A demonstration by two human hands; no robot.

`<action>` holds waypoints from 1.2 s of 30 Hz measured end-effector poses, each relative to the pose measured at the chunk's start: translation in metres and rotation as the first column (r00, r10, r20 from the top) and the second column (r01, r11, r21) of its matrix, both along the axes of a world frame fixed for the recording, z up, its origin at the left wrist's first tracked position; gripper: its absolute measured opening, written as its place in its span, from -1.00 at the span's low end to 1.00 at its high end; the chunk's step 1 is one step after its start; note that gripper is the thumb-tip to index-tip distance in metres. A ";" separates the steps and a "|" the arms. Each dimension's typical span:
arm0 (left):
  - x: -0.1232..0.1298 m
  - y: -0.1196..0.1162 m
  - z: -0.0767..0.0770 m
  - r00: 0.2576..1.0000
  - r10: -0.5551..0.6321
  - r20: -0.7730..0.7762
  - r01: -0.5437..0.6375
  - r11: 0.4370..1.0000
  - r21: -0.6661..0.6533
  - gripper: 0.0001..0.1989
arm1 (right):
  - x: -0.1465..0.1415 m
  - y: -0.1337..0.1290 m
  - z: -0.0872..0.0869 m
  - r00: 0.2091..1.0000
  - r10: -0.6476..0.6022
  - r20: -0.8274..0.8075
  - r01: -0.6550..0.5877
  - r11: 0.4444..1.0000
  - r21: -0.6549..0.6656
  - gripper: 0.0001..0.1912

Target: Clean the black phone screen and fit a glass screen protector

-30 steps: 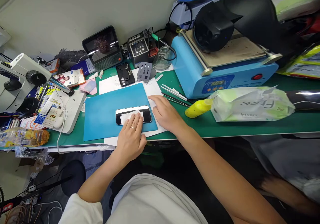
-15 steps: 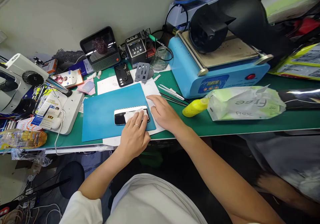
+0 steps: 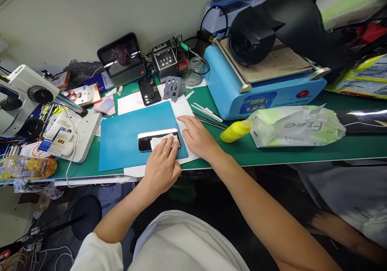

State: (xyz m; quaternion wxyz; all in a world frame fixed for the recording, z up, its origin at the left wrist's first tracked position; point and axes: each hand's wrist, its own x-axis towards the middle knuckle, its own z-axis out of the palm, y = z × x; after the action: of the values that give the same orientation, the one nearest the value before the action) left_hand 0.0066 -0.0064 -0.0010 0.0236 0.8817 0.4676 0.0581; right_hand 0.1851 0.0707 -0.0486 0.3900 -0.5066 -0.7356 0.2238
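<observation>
A smartphone [image 3: 144, 142] with a dark screen and pale frame lies flat on the blue mat [image 3: 121, 136]. My left hand [image 3: 162, 164], wearing a ring, holds a folded white tissue [image 3: 157, 140] down against the screen, its fingers close together. Tissue and fingers hide the right half of the screen. My right hand [image 3: 198, 138] rests just beyond the phone's right end, over white paper and the mat's edge. Its fingers are extended with nothing in them; whether a fingertip touches the phone I cannot tell.
Tweezers [image 3: 208, 120] and a yellow bottle [image 3: 236, 130] lie right of my right hand, beside a wet-wipe pack [image 3: 298, 126]. Behind stands a blue heating machine [image 3: 260, 89]. A black phone part [image 3: 149, 90] lies behind the mat; a microscope [image 3: 39, 91] stands left.
The left fingers and tissue have shifted very slightly on the phone, showing a bit more of the tissue. My right hand stays where it was.
</observation>
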 end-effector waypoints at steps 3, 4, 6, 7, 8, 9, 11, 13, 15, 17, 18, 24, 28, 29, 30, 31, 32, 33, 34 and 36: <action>-0.002 0.002 0.000 1.000 0.007 0.004 -0.007 1.000 -0.009 -0.43 | -0.001 0.000 0.000 1.000 0.001 0.005 -0.001 1.000 -0.001 -0.50; -0.002 0.004 0.000 1.000 0.006 0.005 -0.006 1.000 -0.013 -0.43 | -0.001 0.000 -0.001 1.000 0.001 0.006 -0.001 1.000 0.000 -0.50; -0.001 0.010 0.000 1.000 0.010 0.008 -0.010 1.000 -0.025 -0.42 | -0.001 0.000 -0.001 1.000 0.001 0.009 -0.002 1.000 0.003 -0.50; 0.000 0.013 0.000 1.000 0.014 0.011 -0.014 0.999 -0.031 -0.42 | -0.001 0.000 -0.002 1.000 0.002 0.010 -0.002 1.000 0.004 -0.50; 0.001 0.016 0.000 1.000 0.020 0.013 -0.019 0.999 -0.037 -0.42 | 0.000 0.000 -0.002 1.000 0.002 0.012 -0.002 1.000 0.005 -0.50; 0.001 0.019 0.000 0.999 0.028 0.016 -0.027 0.999 -0.041 -0.42 | 0.000 0.000 -0.002 1.000 0.003 0.014 -0.003 1.000 0.005 -0.50; 0.000 0.021 0.001 0.999 0.047 0.023 -0.046 0.998 -0.041 -0.42 | 0.000 0.000 -0.002 1.000 0.005 0.019 -0.005 1.000 0.005 -0.49; -0.002 0.019 0.003 0.997 0.072 0.033 -0.072 0.997 -0.027 -0.43 | 0.000 0.000 -0.001 1.000 0.006 0.024 -0.007 1.000 0.005 -0.49; -0.004 0.014 0.004 0.995 0.090 0.041 -0.090 0.996 -0.011 -0.44 | 0.000 0.000 0.000 1.000 0.007 0.028 -0.007 1.000 0.005 -0.48; -0.007 0.011 0.005 0.994 0.097 0.046 -0.097 0.995 0.002 -0.45 | 0.000 0.000 0.000 0.999 0.005 0.032 -0.005 1.000 0.003 -0.49; -0.007 0.010 0.005 0.994 0.095 0.046 -0.095 0.995 0.005 -0.45 | 0.000 0.000 0.000 0.999 0.003 0.034 -0.003 1.000 0.002 -0.49; -0.002 0.029 0.007 0.996 0.081 0.044 -0.081 0.997 0.013 -0.47 | -0.002 -0.001 0.000 0.999 0.001 0.050 -0.002 1.000 0.007 -0.50; -0.007 0.025 0.006 0.996 0.068 0.053 -0.069 0.998 0.016 -0.46 | -0.002 -0.001 0.002 0.998 0.009 0.060 -0.010 1.000 0.016 -0.50; -0.008 0.022 0.006 0.996 0.071 0.054 -0.072 0.997 0.016 -0.45 | -0.002 -0.001 0.002 0.998 0.010 0.062 -0.011 1.000 0.018 -0.50; -0.009 0.020 0.005 0.996 0.074 0.055 -0.075 0.997 0.016 -0.45 | -0.003 -0.001 0.002 0.998 0.010 0.062 -0.011 1.000 0.019 -0.50; -0.009 0.019 0.004 0.996 0.075 0.057 -0.076 0.997 0.014 -0.44 | -0.003 -0.001 0.002 0.998 0.009 0.063 -0.010 1.000 0.019 -0.51; -0.009 0.020 0.004 0.995 0.074 0.060 -0.075 0.997 0.012 -0.44 | -0.003 -0.001 0.001 0.998 0.008 0.063 -0.009 1.000 0.019 -0.51; -0.007 0.021 0.003 0.995 0.074 0.064 -0.075 0.997 0.011 -0.44 | -0.003 -0.001 0.001 0.998 0.007 0.064 -0.008 1.000 0.019 -0.51; -0.005 0.024 0.002 0.995 0.074 0.069 -0.075 0.997 0.010 -0.44 | -0.003 -0.001 0.000 0.998 0.006 0.065 -0.007 1.000 0.018 -0.51; -0.001 0.028 0.001 0.994 0.077 0.075 -0.078 0.997 0.007 -0.44 | -0.002 -0.001 0.000 0.998 0.006 0.069 -0.007 1.000 0.018 -0.51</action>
State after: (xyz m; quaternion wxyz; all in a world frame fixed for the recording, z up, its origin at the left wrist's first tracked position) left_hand 0.0056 0.0219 0.0003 0.0343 0.8603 0.4999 0.0940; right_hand 0.1826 0.0698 -0.0488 0.3683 -0.5080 -0.7523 0.2008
